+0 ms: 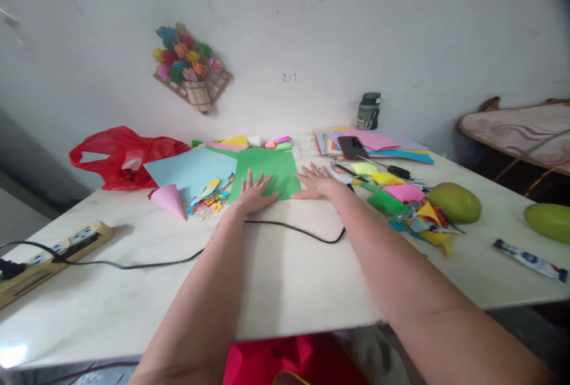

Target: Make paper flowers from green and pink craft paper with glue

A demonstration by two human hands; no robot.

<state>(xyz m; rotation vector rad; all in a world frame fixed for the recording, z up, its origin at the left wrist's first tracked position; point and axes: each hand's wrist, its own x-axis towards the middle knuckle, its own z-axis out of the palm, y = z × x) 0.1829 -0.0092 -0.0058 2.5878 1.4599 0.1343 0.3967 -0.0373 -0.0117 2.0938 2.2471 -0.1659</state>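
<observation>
A sheet of green paper [271,168] lies flat on the white table. My left hand [256,193] rests on its lower left part with the fingers spread. At the sheet's right edge lies my right hand [314,184], its fingers also spread and nothing held in it. Left of the green sheet are a light blue sheet [191,168], a pile of colourful paper cutouts [209,199] and a pink paper cone [168,199]. To the right of my right hand, several bright packets and scraps surround a pink packet [405,193].
A black cable [289,226] runs across the table from a power strip [57,260]. At the back left sits a red plastic bag [120,147]. A phone [352,147], scissors [398,172], a bottle [369,111], a green mango [455,202] and a tube [529,259] are on the right.
</observation>
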